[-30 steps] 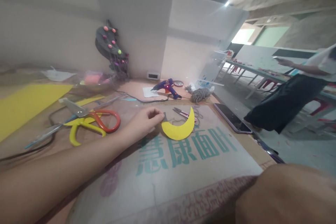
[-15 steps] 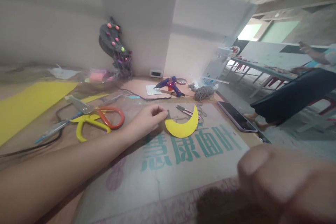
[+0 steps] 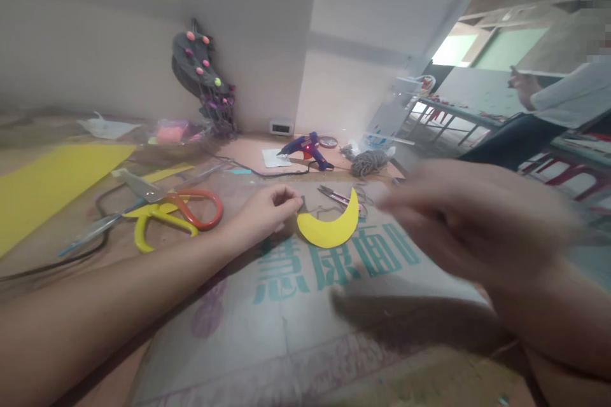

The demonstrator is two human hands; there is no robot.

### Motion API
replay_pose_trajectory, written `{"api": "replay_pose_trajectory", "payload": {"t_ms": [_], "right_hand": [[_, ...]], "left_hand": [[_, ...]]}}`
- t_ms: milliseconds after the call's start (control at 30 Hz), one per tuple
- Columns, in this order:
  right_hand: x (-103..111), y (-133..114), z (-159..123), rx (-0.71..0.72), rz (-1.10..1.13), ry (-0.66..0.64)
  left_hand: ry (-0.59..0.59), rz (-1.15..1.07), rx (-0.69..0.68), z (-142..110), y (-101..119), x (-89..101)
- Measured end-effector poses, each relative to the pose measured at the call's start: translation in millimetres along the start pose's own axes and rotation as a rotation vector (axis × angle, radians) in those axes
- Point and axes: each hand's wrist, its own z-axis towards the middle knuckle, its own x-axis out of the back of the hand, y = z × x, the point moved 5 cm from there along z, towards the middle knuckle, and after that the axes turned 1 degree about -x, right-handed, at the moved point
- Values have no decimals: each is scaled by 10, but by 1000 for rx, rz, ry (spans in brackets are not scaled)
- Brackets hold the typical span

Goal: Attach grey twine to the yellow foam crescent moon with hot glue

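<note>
My left hand pinches the left tip of a yellow paper crescent just above the printed board. A short dark grey strand of yarn shows at that tip, beside my fingertips. My right hand is raised over the board's right side, apart from the crescent and blurred by motion. Its fingers look curled together; what they hold, if anything, cannot be made out. Small thread snips lie behind the crescent, with loose grey yarn around them.
Scissors with red and yellow handles lie left, near yellow paper. A blue glue gun, a small digital clock and a grey yarn bundle stand behind. A decorated grey crescent leans on the wall. A person is at right.
My right hand has risen from the lower right corner to beside the crescent, now covering the phone. My left hand keeps its pinch on the crescent. The person behind has shifted posture.
</note>
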Motion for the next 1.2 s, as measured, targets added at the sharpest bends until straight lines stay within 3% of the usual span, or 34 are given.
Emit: {"api": "replay_pose_trajectory", "payload": {"t_ms": [67,200,267,367,533,633,833,967,1067,1200], "right_hand": [[-119,340,169,-86,-45,-23],[-661,1097,215,-366,5,-326],[-886,1242,139,-393,38,-482],[-1030,1219,60,-397,41,-542],[-1103,1093,44,-355,-113,-524],[-1093,1125,58,-346,-95,-477],[-705,1362,150,-544,34,-119],[-525,1266,189,-556,376,104],[-553,1104,191,-550,535,104],[-662,1027,175,-575,448,36]], "left_hand": [[-14,3,-17,4,-8,-3],[-12,5,5,5,-12,-11],[-17,2,17,4,-3,-21],[-17,1,13,4,18,-27],[-13,31,0,-5,35,-16],[-26,19,0,-7,29,-17],[-12,20,17,3,15,-4],[-7,21,31,-3,35,-9],[13,11,56,-26,55,-5],[92,-40,-2,-48,131,38]]}}
